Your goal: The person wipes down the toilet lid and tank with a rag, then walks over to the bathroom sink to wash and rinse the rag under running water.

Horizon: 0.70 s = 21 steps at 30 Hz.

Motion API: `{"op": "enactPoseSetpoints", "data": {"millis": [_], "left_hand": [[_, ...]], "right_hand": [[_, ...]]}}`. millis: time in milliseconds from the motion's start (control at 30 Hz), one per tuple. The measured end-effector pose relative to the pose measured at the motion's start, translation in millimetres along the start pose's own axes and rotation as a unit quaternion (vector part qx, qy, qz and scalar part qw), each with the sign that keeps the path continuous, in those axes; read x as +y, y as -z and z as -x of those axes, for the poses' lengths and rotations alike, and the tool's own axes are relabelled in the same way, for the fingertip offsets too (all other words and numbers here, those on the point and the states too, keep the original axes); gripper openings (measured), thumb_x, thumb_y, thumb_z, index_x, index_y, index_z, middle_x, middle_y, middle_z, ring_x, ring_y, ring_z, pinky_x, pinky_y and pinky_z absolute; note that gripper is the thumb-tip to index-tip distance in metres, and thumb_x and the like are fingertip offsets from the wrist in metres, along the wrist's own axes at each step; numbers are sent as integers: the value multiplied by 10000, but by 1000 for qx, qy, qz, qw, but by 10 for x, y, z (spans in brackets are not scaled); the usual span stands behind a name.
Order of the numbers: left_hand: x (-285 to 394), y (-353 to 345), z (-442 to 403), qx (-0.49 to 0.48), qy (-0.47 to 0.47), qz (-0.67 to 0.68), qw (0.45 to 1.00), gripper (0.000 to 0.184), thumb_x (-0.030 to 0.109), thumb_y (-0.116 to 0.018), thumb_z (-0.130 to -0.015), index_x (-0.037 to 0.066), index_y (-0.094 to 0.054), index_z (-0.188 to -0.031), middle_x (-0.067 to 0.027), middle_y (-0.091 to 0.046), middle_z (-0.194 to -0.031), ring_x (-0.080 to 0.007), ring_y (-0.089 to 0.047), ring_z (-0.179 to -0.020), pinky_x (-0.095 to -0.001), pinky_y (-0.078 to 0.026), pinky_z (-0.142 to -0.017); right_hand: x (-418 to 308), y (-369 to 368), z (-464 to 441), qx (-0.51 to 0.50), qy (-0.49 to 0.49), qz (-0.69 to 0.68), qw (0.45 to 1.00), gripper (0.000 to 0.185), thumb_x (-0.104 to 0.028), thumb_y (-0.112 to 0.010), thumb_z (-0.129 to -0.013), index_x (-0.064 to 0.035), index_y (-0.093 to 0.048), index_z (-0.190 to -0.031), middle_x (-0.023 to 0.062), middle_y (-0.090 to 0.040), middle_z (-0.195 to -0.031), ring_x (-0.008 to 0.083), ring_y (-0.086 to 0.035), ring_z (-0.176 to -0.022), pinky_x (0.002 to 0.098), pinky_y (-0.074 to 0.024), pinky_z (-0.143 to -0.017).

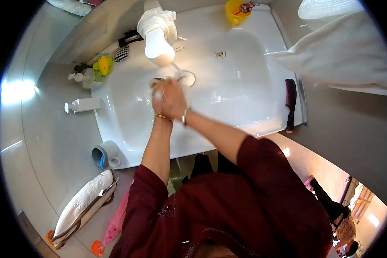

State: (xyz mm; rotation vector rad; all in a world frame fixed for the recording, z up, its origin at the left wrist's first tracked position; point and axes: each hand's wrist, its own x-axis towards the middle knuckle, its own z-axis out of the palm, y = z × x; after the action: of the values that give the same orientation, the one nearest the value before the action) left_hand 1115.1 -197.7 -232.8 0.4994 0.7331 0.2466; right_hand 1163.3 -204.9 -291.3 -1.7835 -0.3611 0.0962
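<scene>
Over the white washbasin [241, 90], my left hand [158, 102] and my right hand [175, 99] are pressed together, the right lying partly across the left. Whitish wet patches that look like lather show on them. Their fingers overlap and are blurred, so whether anything is between them cannot be made out. A gold bangle [163, 117] circles my left wrist and a silver bracelet [184, 117] my right. Just beyond the hands are the white tap [158, 49], with a cloth [156, 22] wrapped round its upper part, and a round white drain stopper [186, 78].
Pump bottles [85, 105] and a yellow toy duck [103, 65] line the left rim, above a grey mug [104, 154]. A yellow cup [237, 12] stands at the back. To the right are a dark comb [290, 105] and a hanging towel [344, 53].
</scene>
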Motion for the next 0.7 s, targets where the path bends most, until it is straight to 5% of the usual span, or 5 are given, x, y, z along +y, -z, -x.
{"op": "enactPoseSetpoints", "data": {"millis": [133, 333, 433, 533, 700], "left_hand": [[262, -13, 178, -10, 9, -88, 996, 399, 228, -501, -892, 20, -446, -1229, -70, -546, -1152, -202, -536, -1055, -335, -428, -912], [567, 631, 138, 82, 65, -208, 973, 729, 387, -599, -826, 184, -196, -1399, -94, -228, -1409, -360, -259, -1264, -619, -323, -926], [505, 402, 156, 77, 115, -133, 981, 845, 545, -576, -790, 238, -111, -1425, -117, -183, -1425, -390, -203, -1282, -643, -271, -954], [420, 80, 47, 103, 138, -119, 978, 756, 558, -519, -820, 216, -187, -1407, -104, -237, -1416, -380, -270, -1265, -637, -309, -943], [245, 128, -202, -136, 7, -71, 988, 519, 376, -479, -897, 25, -407, -1272, -76, -504, -1205, -206, -456, -1130, -335, -375, -963]], "right_hand": [[-66, 959, -858, -97, -58, 189, 975, 372, -237, -641, -729, 6, -533, -990, 211, -608, -928, 373, -572, -890, 422, -454, -817], [449, 1748, -781, -98, -102, 440, 887, 638, -449, -644, -739, -10, -435, -1152, 188, -593, -1009, 334, -564, -975, 406, -466, -825], [716, 1234, -557, -147, -161, 323, 921, 748, -412, -682, -678, -9, -389, -1236, 174, -615, -987, 322, -595, -928, 383, -478, -821], [-179, 852, -119, -140, -139, 0, 980, 559, -299, -728, -592, -82, -554, -1077, 187, -636, -907, 338, -611, -891, 383, -489, -799], [-815, 712, 213, -146, 93, 118, 978, 345, -283, -665, -688, -117, -580, -978, 134, -635, -837, 295, -622, -805, 381, -491, -720]]}}
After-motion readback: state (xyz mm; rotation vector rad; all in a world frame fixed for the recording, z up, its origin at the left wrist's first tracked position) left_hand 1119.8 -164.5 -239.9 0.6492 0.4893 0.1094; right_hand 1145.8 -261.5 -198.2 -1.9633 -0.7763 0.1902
